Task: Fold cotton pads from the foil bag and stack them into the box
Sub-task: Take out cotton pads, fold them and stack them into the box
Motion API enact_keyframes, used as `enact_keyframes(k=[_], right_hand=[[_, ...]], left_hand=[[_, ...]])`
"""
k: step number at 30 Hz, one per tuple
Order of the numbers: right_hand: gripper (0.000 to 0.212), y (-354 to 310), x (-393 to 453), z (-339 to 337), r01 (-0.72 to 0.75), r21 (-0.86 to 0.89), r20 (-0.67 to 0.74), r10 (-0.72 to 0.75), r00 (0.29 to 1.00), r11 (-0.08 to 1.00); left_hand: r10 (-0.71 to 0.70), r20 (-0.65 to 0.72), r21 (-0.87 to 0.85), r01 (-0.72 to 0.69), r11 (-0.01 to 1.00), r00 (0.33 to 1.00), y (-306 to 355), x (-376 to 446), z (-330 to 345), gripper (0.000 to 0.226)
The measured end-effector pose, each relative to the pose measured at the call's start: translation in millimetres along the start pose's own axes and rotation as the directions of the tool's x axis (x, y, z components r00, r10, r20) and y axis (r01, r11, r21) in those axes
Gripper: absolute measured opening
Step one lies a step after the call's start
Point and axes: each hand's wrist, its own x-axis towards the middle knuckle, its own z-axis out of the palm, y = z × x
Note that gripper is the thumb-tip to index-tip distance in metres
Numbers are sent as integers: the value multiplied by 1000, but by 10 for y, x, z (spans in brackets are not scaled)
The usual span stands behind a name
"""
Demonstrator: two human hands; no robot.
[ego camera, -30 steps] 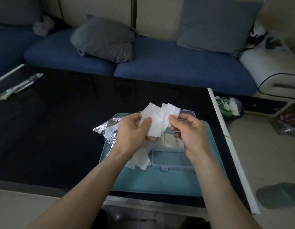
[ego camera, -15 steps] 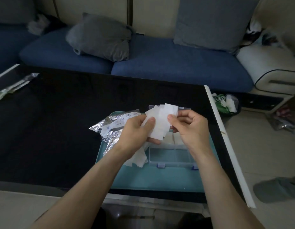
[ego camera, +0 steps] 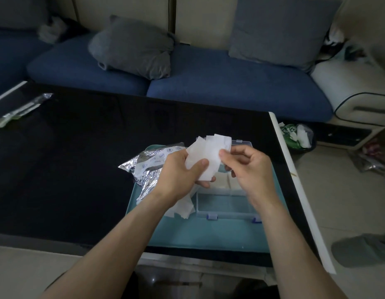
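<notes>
Item one, the surface point(ego camera: 79, 160): black, glossy, hard, carrying a flat teal tray point(ego camera: 208, 236) at your near right. Item two, the foil bag point(ego camera: 148, 167): crinkled silver, printed, slumped over the tray's left edge beside your left wrist. Item three, the box point(ego camera: 228, 203): clear rigid plastic with blue clips, lid up, some white pads already lying in its far half, the near half bare. Item four, the cotton pads point(ego camera: 205, 158): thin, soft, white rectangles, which you have drawn from a loose fan a second ago into a tighter overlapping sheaf above the box, so the fold looks close. Your left hand point(ego camera: 178, 175) grips the sheaf with thumb across its face; your right hand point(ego camera: 245, 167) pinches its right edge. More loose pads point(ego camera: 183, 209) lie under your left wrist.
</notes>
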Motion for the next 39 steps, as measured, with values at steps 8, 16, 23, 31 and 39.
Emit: enact_keyframes(k=[8,16,23,31,39], right_hand=[[13,-16,65,-93,28,92,35,-31,999,995],[32,87,83,-164,25,-223,390,66,919,974],[11,82,72,-133,59,-95,259,-33,965,994],[8,34,102,-113,-163,301,34,160,986,940],[7,-17,60,-34,-382,422,279,283,918,822]], left_hand=[[-42,87,-27,45,999,995,47,-24,-57,21],[-124,381,337,-13,941,916,68,-43,-186,12],[-178,364,241,92,966,914,36,-24,-157,20],[-204,309,2,214,977,929,22,3,-146,22],[-187,-92,-337,147,930,978,2,70,-25,17]])
